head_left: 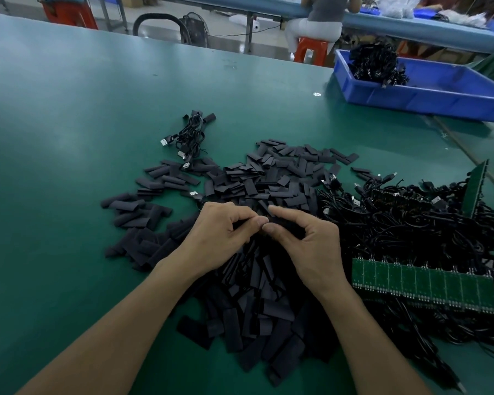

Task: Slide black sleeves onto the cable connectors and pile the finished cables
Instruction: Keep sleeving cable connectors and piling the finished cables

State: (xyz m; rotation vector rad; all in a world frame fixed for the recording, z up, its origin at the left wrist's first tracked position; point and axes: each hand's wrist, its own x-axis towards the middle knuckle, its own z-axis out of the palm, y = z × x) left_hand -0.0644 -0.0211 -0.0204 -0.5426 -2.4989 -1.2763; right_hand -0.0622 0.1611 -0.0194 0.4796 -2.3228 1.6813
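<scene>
A wide heap of flat black sleeves [268, 178] covers the middle of the green table [69, 124]. Over its near part, my left hand [220, 240] and my right hand [311, 246] meet fingertip to fingertip. Both pinch a dark piece between thumb and forefinger; it looks like a black sleeve, and whether a connector is inside is hidden. A black cable with a silver USB plug [194, 194] runs from behind my left hand. A small bundle of cables with sleeves [190, 135] lies at the far left of the heap. A tangle of black cables [411, 223] lies to the right.
Green circuit board strips [422, 286] lie on the cable tangle at the right, another strip [475, 189] standing tilted. A blue bin [439, 95] with black cables sits at the far right. A person sits on an orange stool [310, 49] at another bench behind.
</scene>
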